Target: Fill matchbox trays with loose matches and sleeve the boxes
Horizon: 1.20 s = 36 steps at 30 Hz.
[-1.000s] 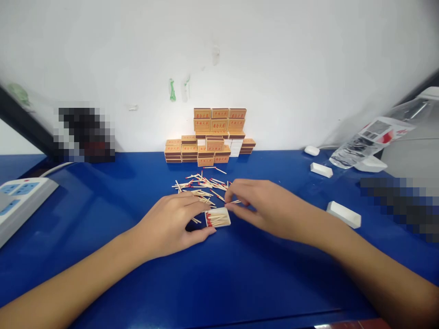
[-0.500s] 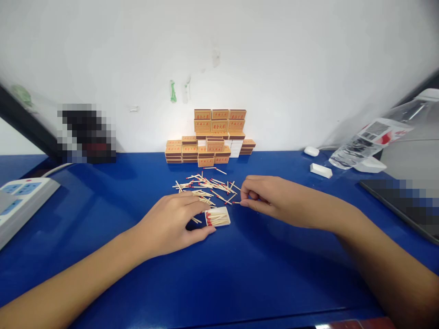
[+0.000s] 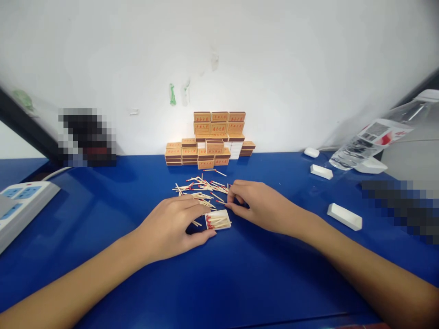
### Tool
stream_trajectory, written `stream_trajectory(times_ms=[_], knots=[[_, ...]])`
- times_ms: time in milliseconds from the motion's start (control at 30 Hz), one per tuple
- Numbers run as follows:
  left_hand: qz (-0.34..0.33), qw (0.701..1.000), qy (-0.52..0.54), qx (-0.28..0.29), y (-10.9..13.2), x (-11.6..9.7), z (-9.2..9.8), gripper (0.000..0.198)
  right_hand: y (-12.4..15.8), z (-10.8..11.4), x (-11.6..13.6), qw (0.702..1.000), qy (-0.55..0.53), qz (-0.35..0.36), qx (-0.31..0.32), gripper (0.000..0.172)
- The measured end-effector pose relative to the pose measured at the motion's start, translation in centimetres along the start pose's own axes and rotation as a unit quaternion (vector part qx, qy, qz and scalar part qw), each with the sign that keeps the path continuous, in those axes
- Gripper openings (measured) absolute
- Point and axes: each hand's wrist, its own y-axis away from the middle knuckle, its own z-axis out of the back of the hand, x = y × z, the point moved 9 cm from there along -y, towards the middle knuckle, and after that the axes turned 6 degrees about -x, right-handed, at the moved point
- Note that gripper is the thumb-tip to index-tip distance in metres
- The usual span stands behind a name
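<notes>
Small white matchbox tray [image 3: 224, 214] rests on the blue tabletop with several red-headed matches [image 3: 216, 221] inside, heads toward the left. My left hand [image 3: 178, 224] grips its left end between thumb and fingers. Just above and to the right of the tray, my right hand [image 3: 252, 201] is closed in a pinch on a single match [image 3: 221, 202], its red head pointing left. Behind both hands lies a loose heap of matches [image 3: 202, 185], partly covered by my left fingers.
Stacked matchboxes [image 3: 219, 128] stand against the wall behind the heap. To the right are a white block [image 3: 345, 216], a smaller white block [image 3: 321, 172], a white earbud case [image 3: 311, 152] and a tilted plastic bottle [image 3: 370, 132]. A power strip [image 3: 29, 205] lies at left.
My right hand has moved left toward the tray and heap, with the match in its fingers. The white block at right, hidden earlier by my forearm, now shows. My left hand stays on the tray.
</notes>
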Motion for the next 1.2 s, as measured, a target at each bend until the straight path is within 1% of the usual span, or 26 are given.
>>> stream_trajectory(times_ms=[67, 167, 267, 333, 467, 500, 567, 633, 700, 833, 933, 1000, 1100, 1133, 1200], knots=[[-0.001, 1.0, 0.0, -0.002, 0.0, 0.0, 0.0, 0.032, 0.1, 0.5, 0.2, 1.0, -0.008, 0.013, -0.005, 0.011], [0.001, 1.0, -0.003, -0.003, 0.1, 0.1, 0.0, 0.033, 0.5, 1.5, 1.4, 0.999, -0.029, 0.03, -0.015, 0.011], [-0.005, 1.0, 0.007, -0.006, 0.1, 0.0, 0.0, 0.03, 0.8, 1.3, 3.0, 0.998, -0.049, 0.05, 0.003, 0.009], [-0.008, 1.0, 0.014, -0.01, 0.1, -0.1, 0.1, 0.028, 0.8, 0.9, 3.5, 0.997, -0.052, 0.06, 0.018, 0.01], [0.0, 1.0, 0.012, -0.017, 0.0, 0.0, 0.4, 0.03, 0.4, 1.6, 2.3, 0.997, -0.057, 0.043, -0.005, 0.011], [0.004, 1.0, 0.01, -0.017, 0.0, 0.1, 0.4, 0.03, 0.4, 1.7, 1.9, 0.997, -0.067, 0.039, -0.002, 0.01], [0.009, 1.0, 0.006, -0.013, 0.0, 0.2, 0.4, 0.029, 0.4, 1.5, 1.8, 0.994, -0.095, 0.043, 0.024, 0.012], [0.007, 1.0, 0.002, -0.011, 0.0, 0.2, 0.4, 0.029, 0.6, 1.1, 2.2, 0.991, -0.113, 0.056, 0.05, 0.011], [0.002, 1.0, 0.002, -0.011, -0.1, 0.1, 0.3, 0.03, 0.7, 0.6, 2.9, 0.99, -0.115, 0.067, 0.056, 0.009], [-0.006, 1.0, 0.012, -0.008, -0.1, 0.0, 0.2, 0.029, 0.8, -0.5, 3.9, 0.989, -0.119, 0.07, 0.062, 0.013], [-0.008, 1.0, 0.012, -0.011, 0.0, -0.1, 0.2, 0.028, 0.8, -0.4, 4.1, 0.988, -0.121, 0.076, 0.065, 0.015], [-0.01, 1.0, 0.009, -0.012, 0.1, -0.2, 0.2, 0.027, 0.6, 0.4, 3.4, 0.991, -0.109, 0.074, 0.037, 0.015], [-0.013, 1.0, 0.004, -0.022, 0.2, -0.2, 0.4, 0.028, 0.1, 1.8, 1.0, 0.997, -0.055, 0.044, -0.026, 0.009], [-0.011, 1.0, 0.004, -0.028, 0.2, -0.2, 0.5, 0.029, 0.0, 1.8, 0.2, 0.998, -0.039, 0.033, -0.03, 0.007], [-0.005, 0.999, 0.005, -0.034, 0.2, -0.1, 0.6, 0.03, -0.1, 1.2, -1.1, 0.999, -0.029, 0.024, -0.007, 0.008]])
